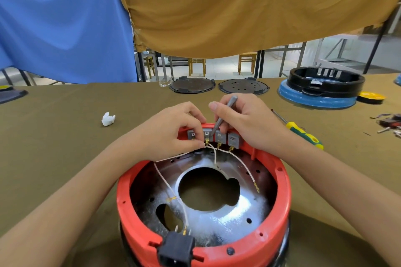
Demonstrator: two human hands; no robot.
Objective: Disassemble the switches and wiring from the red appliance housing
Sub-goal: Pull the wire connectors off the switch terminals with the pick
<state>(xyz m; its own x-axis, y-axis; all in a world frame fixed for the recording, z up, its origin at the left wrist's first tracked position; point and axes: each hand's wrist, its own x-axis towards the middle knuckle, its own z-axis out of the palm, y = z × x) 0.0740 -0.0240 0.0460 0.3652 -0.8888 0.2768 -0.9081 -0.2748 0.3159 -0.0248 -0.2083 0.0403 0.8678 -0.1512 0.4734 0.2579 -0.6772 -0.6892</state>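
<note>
The round red plastic appliance housing [282, 191] sits open on the olive-cloth bench [65, 115]. At its far rim, a brass terminal on the thin white wiring [169, 186] is pinched by the left hand [173, 128]; a grey metal tool [223, 112] is held in the right hand [245, 121] against the grey switches [234, 140]. Floppy wires, probably brittle tabs: best gripped at the connector. No readable labels.
</note>
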